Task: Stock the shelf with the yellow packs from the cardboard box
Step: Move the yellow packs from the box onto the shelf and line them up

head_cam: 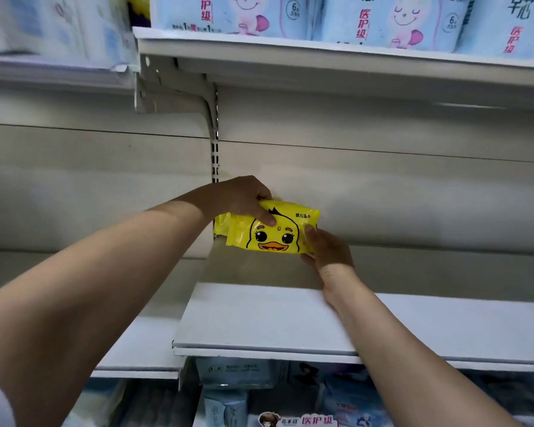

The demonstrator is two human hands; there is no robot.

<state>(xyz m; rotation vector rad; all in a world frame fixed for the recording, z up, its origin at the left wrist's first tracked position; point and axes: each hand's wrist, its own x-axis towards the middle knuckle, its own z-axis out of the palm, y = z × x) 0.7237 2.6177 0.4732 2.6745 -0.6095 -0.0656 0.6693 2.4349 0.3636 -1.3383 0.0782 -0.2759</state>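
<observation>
A yellow pack (pixel 278 232) printed with a cartoon duck face stands on its long edge at the back left of the white shelf (pixel 290 318), against the back wall. My left hand (pixel 244 200) grips its top left corner, thumb across the front. My right hand (pixel 327 251) holds its right end, thumb on the front. A second yellow pack (pixel 221 223) peeks out behind it on the left. The cardboard box is out of view.
The shelf above (pixel 321 53) carries light-blue and pink packs. A slotted upright (pixel 215 155) runs down the back wall just left of the packs. Another white shelf (pixel 142 343) lies to the left, slightly lower. Blue packs (pixel 238 374) fill the level below.
</observation>
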